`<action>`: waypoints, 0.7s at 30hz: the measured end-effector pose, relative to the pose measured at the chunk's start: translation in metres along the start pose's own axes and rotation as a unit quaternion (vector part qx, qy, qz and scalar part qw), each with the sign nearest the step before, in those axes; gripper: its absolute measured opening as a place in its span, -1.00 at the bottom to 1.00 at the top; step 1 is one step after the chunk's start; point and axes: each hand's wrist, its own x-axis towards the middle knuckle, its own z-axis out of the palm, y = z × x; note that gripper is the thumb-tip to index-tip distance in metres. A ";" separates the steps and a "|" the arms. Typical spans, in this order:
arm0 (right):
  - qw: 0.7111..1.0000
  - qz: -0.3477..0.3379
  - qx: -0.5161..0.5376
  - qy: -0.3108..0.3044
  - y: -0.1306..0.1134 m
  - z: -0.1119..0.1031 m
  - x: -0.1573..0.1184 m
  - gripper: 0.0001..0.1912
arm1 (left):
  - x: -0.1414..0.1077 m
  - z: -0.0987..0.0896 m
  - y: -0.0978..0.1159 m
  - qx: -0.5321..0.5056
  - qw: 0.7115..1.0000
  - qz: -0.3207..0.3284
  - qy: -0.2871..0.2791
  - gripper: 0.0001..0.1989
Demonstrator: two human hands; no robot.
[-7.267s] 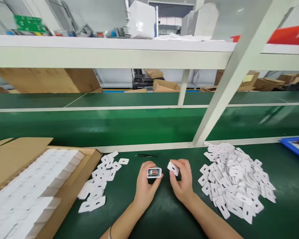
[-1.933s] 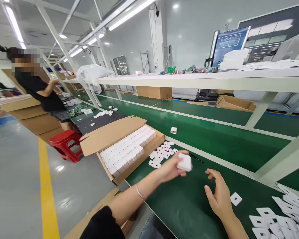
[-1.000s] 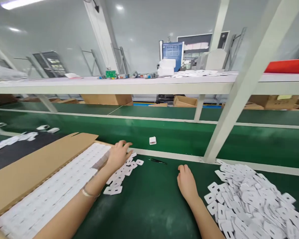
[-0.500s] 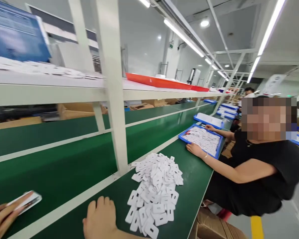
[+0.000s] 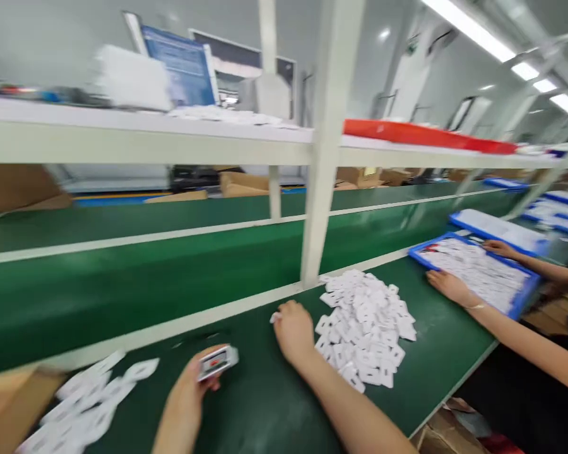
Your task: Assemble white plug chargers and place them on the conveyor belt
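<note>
The box-shaped white plastic housing [image 5: 218,363] has moved from above the glossy green strip [image 5: 161,277] to above the near surface [image 5: 260,397], pinched by the left hand [image 5: 190,381]. The curled right hand [image 5: 294,332] pinches a half-hidden white piece [image 5: 275,318]; presumably parts are being paired, calling for alignment.

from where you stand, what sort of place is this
Likely a factory assembly line: what looks like a green conveyor belt, a heap of white plates on the bench, and a blue tray of white pieces.
</note>
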 end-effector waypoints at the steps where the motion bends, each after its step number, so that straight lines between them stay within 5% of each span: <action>1: 1.000 -0.008 0.006 0.000 0.004 -0.001 -0.002 -0.82 | -0.009 0.006 0.003 -0.003 1.000 0.012 0.005 -0.29; 4: 0.999 -0.041 0.029 -0.014 0.021 -0.002 0.001 -0.73 | -0.021 0.019 0.009 0.014 0.998 0.054 -0.006 -0.29; 11: 0.989 -0.094 0.113 -0.006 0.041 0.001 0.018 -0.99 | -0.030 0.015 0.006 -0.001 0.994 0.085 -0.067 -0.43; 16: 0.969 -0.134 0.205 0.029 0.022 -0.010 0.007 -0.90 | -0.030 0.015 0.007 -0.004 0.995 0.074 -0.065 -0.44; 21: 0.896 -0.255 0.361 0.048 -0.007 -0.029 -0.018 -0.84 | -0.027 0.015 0.008 0.031 0.998 0.046 -0.037 -0.40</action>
